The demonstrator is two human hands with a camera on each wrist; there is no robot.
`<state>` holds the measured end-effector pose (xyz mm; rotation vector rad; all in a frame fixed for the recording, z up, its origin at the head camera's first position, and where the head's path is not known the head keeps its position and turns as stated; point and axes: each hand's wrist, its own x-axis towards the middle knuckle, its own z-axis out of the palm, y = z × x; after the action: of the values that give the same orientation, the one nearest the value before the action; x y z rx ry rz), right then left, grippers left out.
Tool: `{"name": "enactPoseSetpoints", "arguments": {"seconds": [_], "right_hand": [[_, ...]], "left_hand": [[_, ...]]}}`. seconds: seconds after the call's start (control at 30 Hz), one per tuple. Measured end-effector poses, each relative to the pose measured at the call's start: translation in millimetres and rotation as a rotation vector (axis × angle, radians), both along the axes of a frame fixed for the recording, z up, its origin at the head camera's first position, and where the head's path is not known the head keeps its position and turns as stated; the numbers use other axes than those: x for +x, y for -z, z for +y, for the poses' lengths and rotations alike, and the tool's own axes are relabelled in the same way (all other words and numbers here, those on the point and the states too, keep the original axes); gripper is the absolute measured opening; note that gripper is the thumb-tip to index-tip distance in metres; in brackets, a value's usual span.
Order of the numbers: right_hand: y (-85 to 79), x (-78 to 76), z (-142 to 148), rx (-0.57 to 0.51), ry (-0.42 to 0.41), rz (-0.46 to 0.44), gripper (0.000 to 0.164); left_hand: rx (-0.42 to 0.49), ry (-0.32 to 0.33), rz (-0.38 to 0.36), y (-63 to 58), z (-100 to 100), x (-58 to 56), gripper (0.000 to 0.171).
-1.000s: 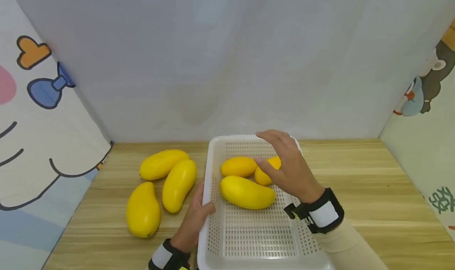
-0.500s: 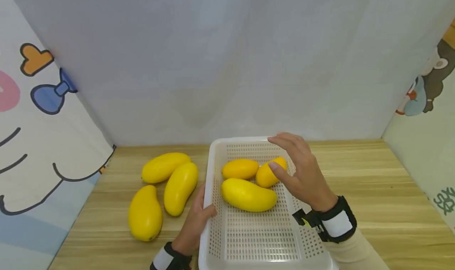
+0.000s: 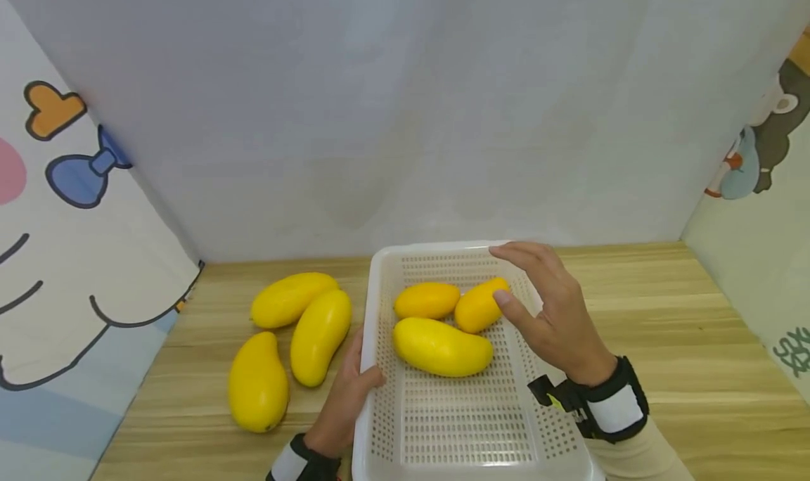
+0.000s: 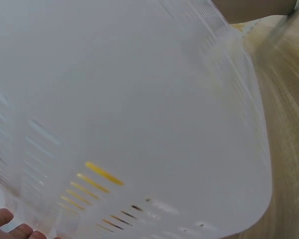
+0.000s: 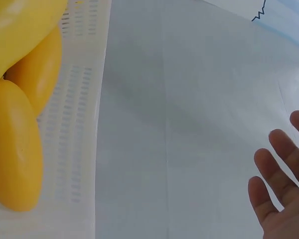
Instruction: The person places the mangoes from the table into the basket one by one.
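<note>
A white perforated plastic basket [image 3: 465, 425] holds three yellow mangoes: a large one [image 3: 441, 347] and two smaller ones [image 3: 427, 300] behind it. My left hand [image 3: 344, 402] grips the basket's left rim, thumb over the top and the fingers hidden below. In the left wrist view the basket's slotted outer side [image 4: 154, 119] fills most of the picture, fingertips [image 4: 20, 231] at lower left. Over the basket's right side hovers my right hand [image 3: 560, 319], fingers spread and holding nothing. The right wrist view shows a mango [image 5: 15, 144] apart from those fingers.
Left of the basket, three more mangoes lie on the wooden table: one at the back [image 3: 294, 299], one beside the left hand [image 3: 320, 337], and one nearer the front [image 3: 258, 382]. A grey-white wall [image 3: 405, 129] stands behind, with printed panels [image 3: 82, 256] at both sides.
My right hand has moved right and slightly toward me, from above the small right mango to the basket's right edge. The left hand keeps its grip; the mangoes stay in place.
</note>
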<state>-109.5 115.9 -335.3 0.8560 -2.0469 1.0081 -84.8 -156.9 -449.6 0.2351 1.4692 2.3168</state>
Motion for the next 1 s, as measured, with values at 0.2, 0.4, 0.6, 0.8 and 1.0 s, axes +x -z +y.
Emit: {"name": "enactPoseSetpoints", "arguments": {"seconds": [0.2, 0.4, 0.6, 0.8, 1.0], "right_hand": [[-19.3, 13.8, -7, -0.006, -0.008, -0.001, 0.039], [-15.7, 10.7, -5, -0.004, -0.018, 0.003, 0.039], [2.8, -1.6, 4, 0.017, 0.009, 0.008, 0.043], [4.4, -1.3, 14, 0.029, 0.071, 0.014, 0.051], [-8.8, 8.1, 27, 0.041, 0.155, -0.022, 0.058]], "left_hand": [[0.002, 0.009, 0.019, -1.3, 0, 0.5, 0.085], [0.008, 0.006, 0.020, -1.9, -1, 0.6, 0.084], [0.020, 0.000, 0.017, -1.4, -1, 1.0, 0.084], [0.022, -0.010, 0.020, -0.5, 1, 1.1, 0.085], [0.027, -0.010, 0.027, -0.6, 2, 0.7, 0.084]]}}
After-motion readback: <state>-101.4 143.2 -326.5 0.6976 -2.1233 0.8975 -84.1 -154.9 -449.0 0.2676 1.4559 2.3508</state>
